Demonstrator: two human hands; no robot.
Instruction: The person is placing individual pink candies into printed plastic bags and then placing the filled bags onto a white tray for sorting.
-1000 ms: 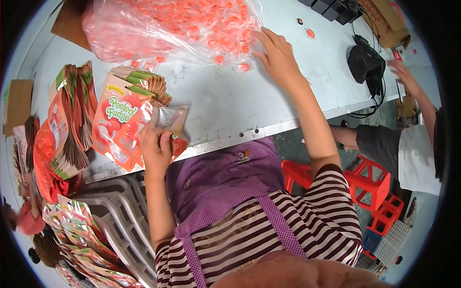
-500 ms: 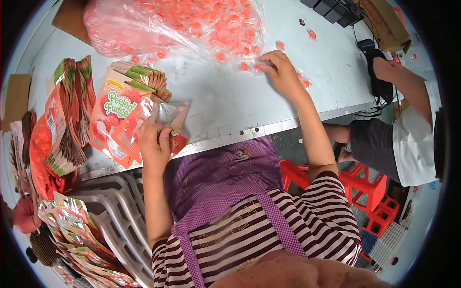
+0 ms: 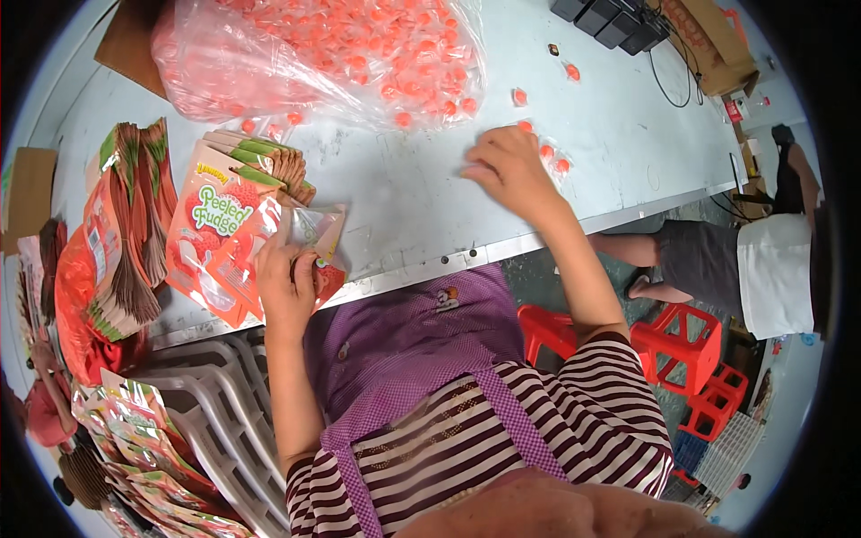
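Observation:
My left hand (image 3: 289, 278) is closed on the edge of a printed pink pouch (image 3: 240, 269), whose mouth gapes with a clear and silvery inside. This pouch lies over a fanned stack of like pouches (image 3: 215, 197). Over the table, my right hand (image 3: 513, 170) is closed in a pinch, its fingertips pointing left. Wrapped candies in it are mostly hidden by the fingers. Loose red-orange wrapped candies (image 3: 561, 166) lie just beyond and to the right of that hand. At the far side, a large clear plastic bag (image 3: 314, 63) holds a heap of the same candies.
More pouches (image 3: 126, 224) stand bundled at the left, by a red bag (image 3: 76, 296). Grey plastic crates (image 3: 215, 394) and further pouches sit below the table edge. Red stools (image 3: 677, 350) and another person (image 3: 717, 269) are at the right. Black devices with cables (image 3: 619, 22) lie far right.
My right hand has drawn back from the candies beside the clear bag, and two that lay at its fingertips are gone from there. My left hand stays on the pouch. The other person's arm has left the table.

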